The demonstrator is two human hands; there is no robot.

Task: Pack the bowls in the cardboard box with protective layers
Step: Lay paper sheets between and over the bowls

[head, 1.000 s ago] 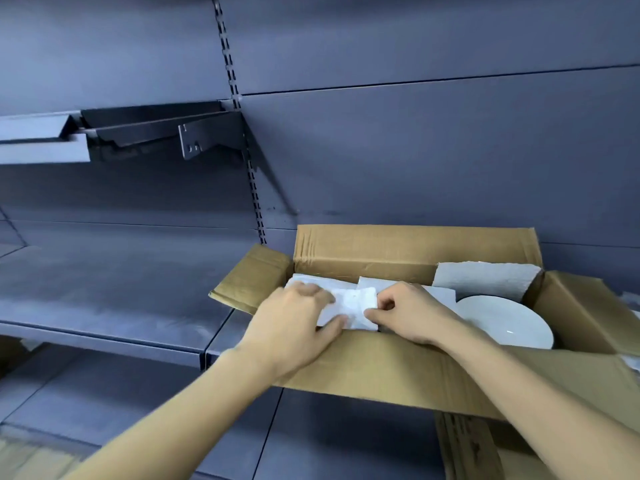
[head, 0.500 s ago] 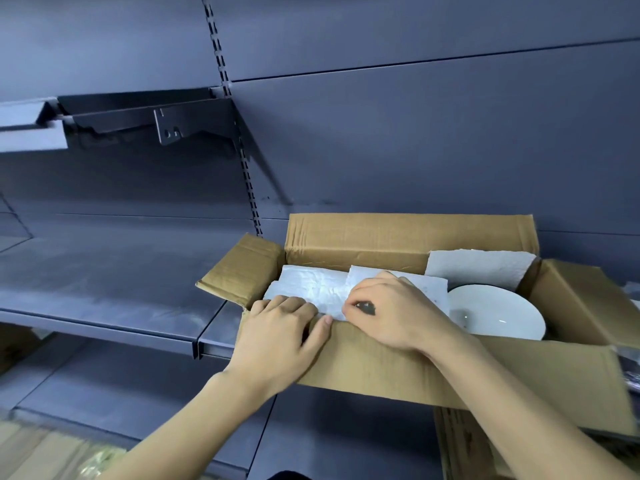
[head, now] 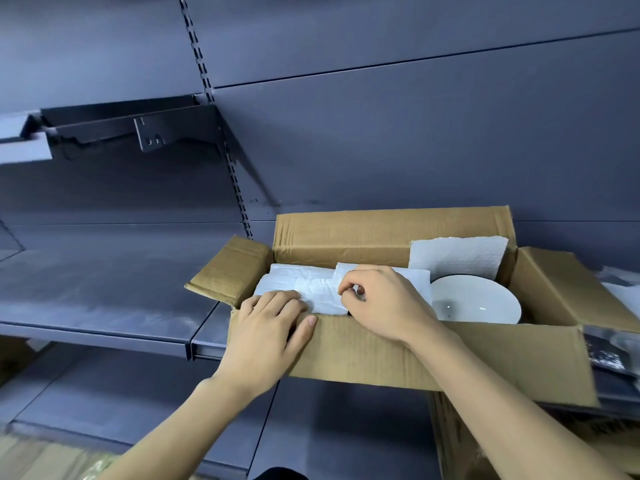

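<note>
Since a second ago the left hand (head: 266, 337) has slid off the padding to the front rim of the cardboard box (head: 485, 362). It now grips that rim near the box's left front corner, with its fingers hooked inside and its thumb pressed on the outer wall. The right hand (head: 384, 303) has stayed inside the box, its fingers curled and pinching an edge of the white padding (head: 294, 282) that covers the box's left half. A white bowl (head: 481, 299) sits uncovered in the box's right half, just beside that hand. Behind the bowl, a loose sheet (head: 457, 258) leans on the box's back wall. The box rests on a grey shelf (head: 104, 282).
</note>
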